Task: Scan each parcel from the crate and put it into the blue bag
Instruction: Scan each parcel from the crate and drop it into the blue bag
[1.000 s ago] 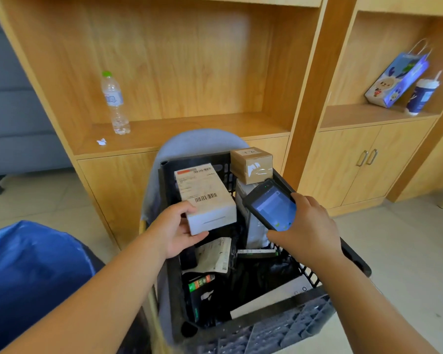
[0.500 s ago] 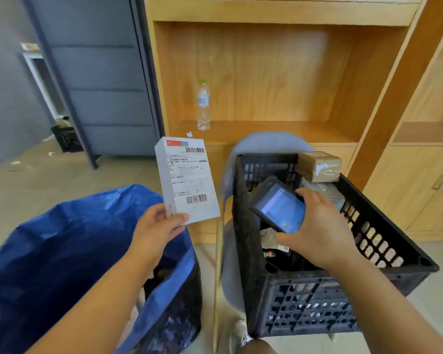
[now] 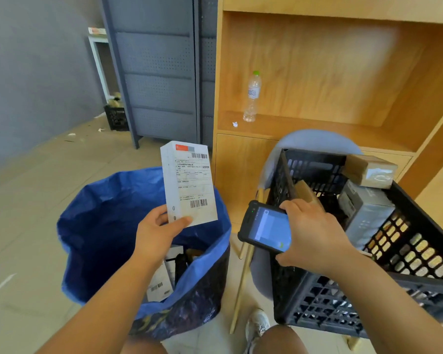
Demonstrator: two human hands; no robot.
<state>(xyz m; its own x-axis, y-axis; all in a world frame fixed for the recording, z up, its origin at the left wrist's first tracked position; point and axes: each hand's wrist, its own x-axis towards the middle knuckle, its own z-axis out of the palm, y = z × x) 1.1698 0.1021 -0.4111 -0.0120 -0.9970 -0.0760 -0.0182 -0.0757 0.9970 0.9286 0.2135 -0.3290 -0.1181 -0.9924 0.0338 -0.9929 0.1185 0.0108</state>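
My left hand (image 3: 157, 232) grips the white parcel (image 3: 189, 185) by its lower end, upright above the mouth of the blue bag (image 3: 97, 213) — a second ago it sat over the crate (image 3: 330, 302), so I judge it scanned and ready to drop. My right hand (image 3: 315, 238) clasps the scanner (image 3: 266, 231) at the crate's edge. Tiled floor (image 3: 31, 213) below — wooden shelf (image 3: 317, 129) and water bottle (image 3: 252, 98) behind.
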